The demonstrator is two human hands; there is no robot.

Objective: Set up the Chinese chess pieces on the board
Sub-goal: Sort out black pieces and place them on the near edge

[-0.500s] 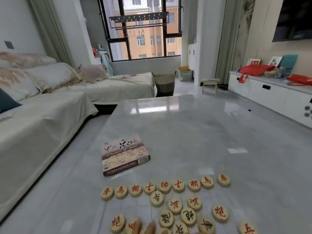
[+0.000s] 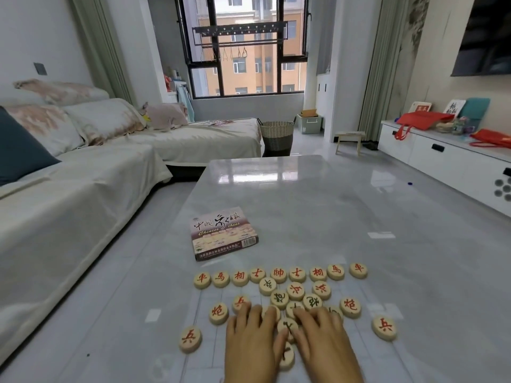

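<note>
Living room, daylight from a barred window (image 2: 249,51) at the far wall. Cloth-covered sofa (image 2: 83,189) runs along the left; white low cabinet (image 2: 442,156) on the right. Grey glossy table (image 2: 304,203) fills the centre and near field.

Board (image 2: 210,346): faint grid lines on the near end of the table, edges hard to make out.

Chess box (image 2: 224,233): flat on the table, just beyond the board, lid printed "Chinese chess".

Left hand (image 2: 254,338) and right hand (image 2: 323,338): side by side at the near middle of the board, palms down. Fingers of both are straight and close together, lying flat on top of loose pieces; nothing is pinched or gripped.

Pieces, all on the board:
- Back row (image 2: 278,275): nine red-lettered discs in a line at the far edge, touching or nearly so.
- Loose cluster (image 2: 296,291): mixed red and black discs behind the fingertips, several more under the hands.
- Red cannons: left (image 2: 218,313), right (image 2: 350,307).
- Red soldiers: far left (image 2: 190,339), far right (image 2: 384,328), one (image 2: 240,302) at the left fingertips.
</note>
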